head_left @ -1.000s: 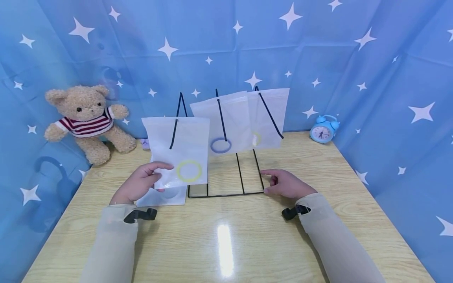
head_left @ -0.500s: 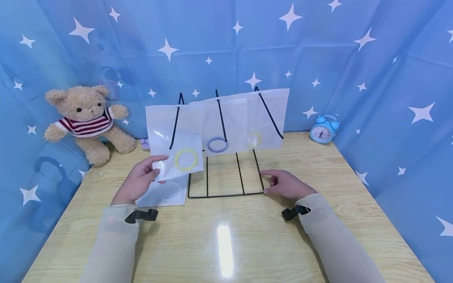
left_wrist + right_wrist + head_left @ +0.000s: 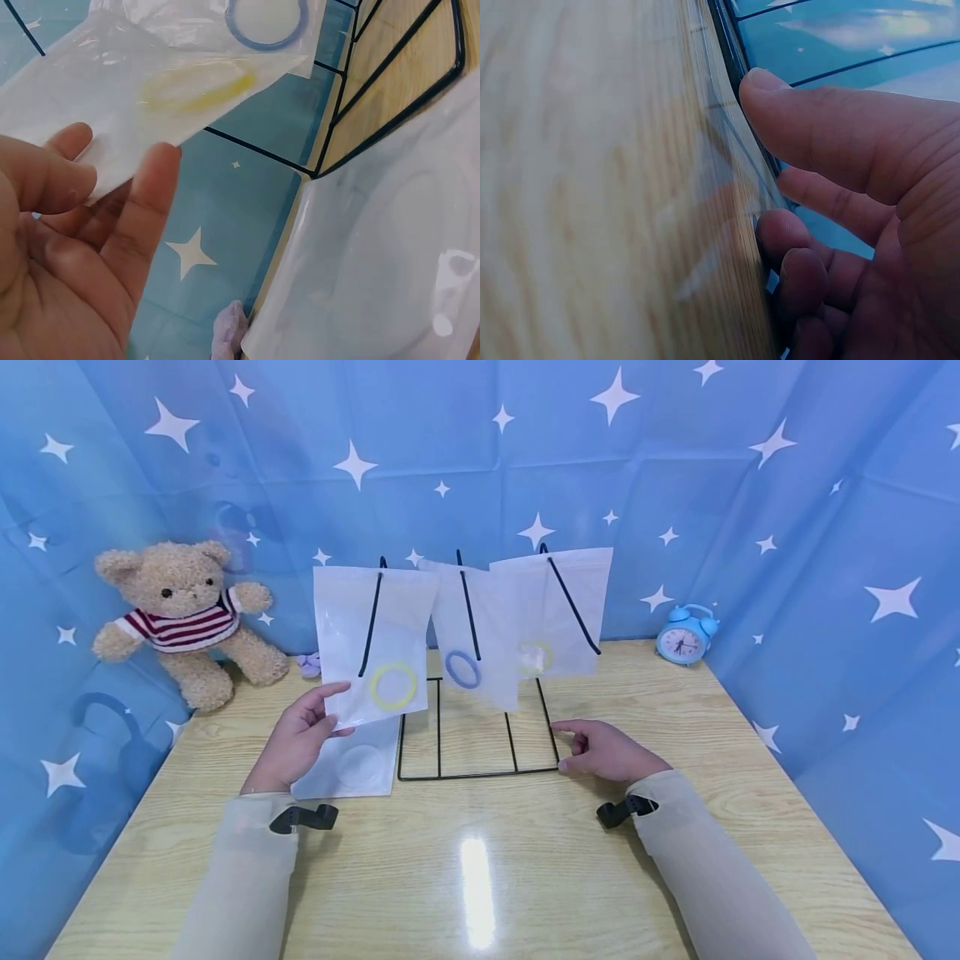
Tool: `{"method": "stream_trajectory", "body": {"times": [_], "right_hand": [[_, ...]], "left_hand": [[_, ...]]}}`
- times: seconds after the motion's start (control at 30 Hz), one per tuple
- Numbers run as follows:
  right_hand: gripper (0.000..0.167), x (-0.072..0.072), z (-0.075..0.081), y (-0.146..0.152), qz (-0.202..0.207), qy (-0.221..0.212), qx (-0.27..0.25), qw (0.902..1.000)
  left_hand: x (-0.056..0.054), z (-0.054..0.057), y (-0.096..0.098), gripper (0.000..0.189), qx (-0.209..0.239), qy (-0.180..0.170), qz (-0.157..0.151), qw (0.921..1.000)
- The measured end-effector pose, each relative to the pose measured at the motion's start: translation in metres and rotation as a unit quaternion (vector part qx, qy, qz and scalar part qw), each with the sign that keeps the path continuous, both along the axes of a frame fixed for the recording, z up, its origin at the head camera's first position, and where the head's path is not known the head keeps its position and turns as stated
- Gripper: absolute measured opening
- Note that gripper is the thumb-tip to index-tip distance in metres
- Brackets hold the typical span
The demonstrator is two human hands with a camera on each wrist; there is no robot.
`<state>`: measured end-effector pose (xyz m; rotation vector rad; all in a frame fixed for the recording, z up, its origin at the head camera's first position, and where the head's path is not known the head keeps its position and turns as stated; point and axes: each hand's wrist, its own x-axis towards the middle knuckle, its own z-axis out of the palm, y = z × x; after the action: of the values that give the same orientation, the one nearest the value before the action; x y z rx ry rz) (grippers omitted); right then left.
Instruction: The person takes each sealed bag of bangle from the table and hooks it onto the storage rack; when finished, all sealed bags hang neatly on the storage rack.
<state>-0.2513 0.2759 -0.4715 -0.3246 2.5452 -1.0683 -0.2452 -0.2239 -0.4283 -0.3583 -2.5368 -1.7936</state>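
A black wire display rack (image 3: pixel 480 774) stands on the table with three sloping hooks. From its left hook hangs a white plastic bag (image 3: pixel 341 643) showing a yellow ring; my left hand (image 3: pixel 300 739) pinches the lower left corner between thumb and fingers. On the middle hook, a bag (image 3: pixel 491 664) with a blue ring hangs twisted. The right hook carries a bag (image 3: pixel 581 610) with a pale yellow ring. Beneath my left hand another white bag (image 3: pixel 360 768) lies flat, with a pale round shape. My right hand (image 3: pixel 611 750) holds the rack's front right base corner, thumb in front, index finger along the side.
A teddy bear (image 3: pixel 176 610) in a striped shirt sits at the back left, beside a small purple object (image 3: pixel 308 665). A blue alarm clock (image 3: pixel 686 633) stands at the back right. Star-patterned blue cloth (image 3: pixel 420 418) surrounds the wooden table (image 3: pixel 555 877).
The yellow-ring bag has slid back up the left hook, with my left hand still at its corner. The blue-ring bag has swung and twisted. My right hand has stayed in place.
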Motion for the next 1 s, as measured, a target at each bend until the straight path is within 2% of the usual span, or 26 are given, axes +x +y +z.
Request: {"method": "stream_trajectory", "body": {"times": [0.2,0.37,0.67,0.83,1.0], "right_hand": [[0.071,0.0,0.0,-0.001,-0.002,0.0,0.002,1.0],[0.07,0.0,0.0,-0.001,-0.003,0.001,0.004,1.0],[0.07,-0.001,-0.001,0.0,-0.003,0.0,0.008,1.0],[0.071,0.0,0.0,0.0,-0.006,-0.003,0.005,1.0],[0.071,0.0,0.0,0.0,-0.011,-0.008,0.006,0.9999]], "left_hand": [[-0.004,-0.007,-0.004,0.052,-0.02,0.008,-0.002,0.9998],[-0.006,-0.012,-0.009,0.052,-0.049,0.002,0.017,0.9987],[-0.008,-0.017,-0.019,0.048,-0.034,-0.035,0.027,0.9984],[-0.01,-0.024,-0.033,0.046,-0.065,-0.067,0.051,0.9943],[-0.014,-0.031,-0.047,0.05,-0.118,-0.124,0.07,0.9828]]}}
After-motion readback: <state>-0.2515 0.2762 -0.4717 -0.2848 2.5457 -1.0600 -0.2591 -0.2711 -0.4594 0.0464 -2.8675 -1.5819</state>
